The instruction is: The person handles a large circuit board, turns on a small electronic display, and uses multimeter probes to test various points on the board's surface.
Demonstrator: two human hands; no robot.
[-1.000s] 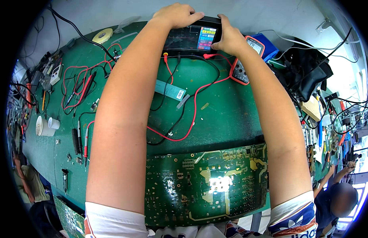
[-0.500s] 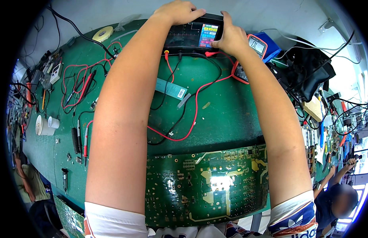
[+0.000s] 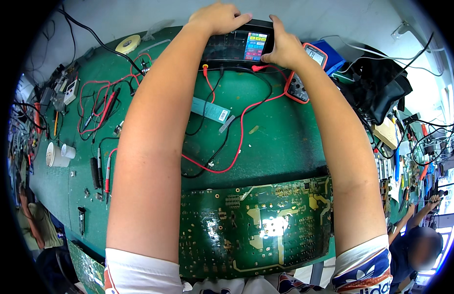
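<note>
Hardly anything has moved — at upper centre, half-curled left hand and wide-spread right hand hold a black boxy instrument, its dark screen colour-blocked at right.

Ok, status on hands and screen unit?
Left hand at top edge of screen unit, right hand holding its right side. Display lit. Red lead loops in front, multimeter at right.

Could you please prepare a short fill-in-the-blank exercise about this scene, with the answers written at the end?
1. The left hand and the right hand touch the black device, whose colourful ____ is lit.
2. The multimeter is nearer to the ____ hand.
3. The tabletop and the large circuit board share one main colour: ____.

Missing words: screen; right; green.
</note>
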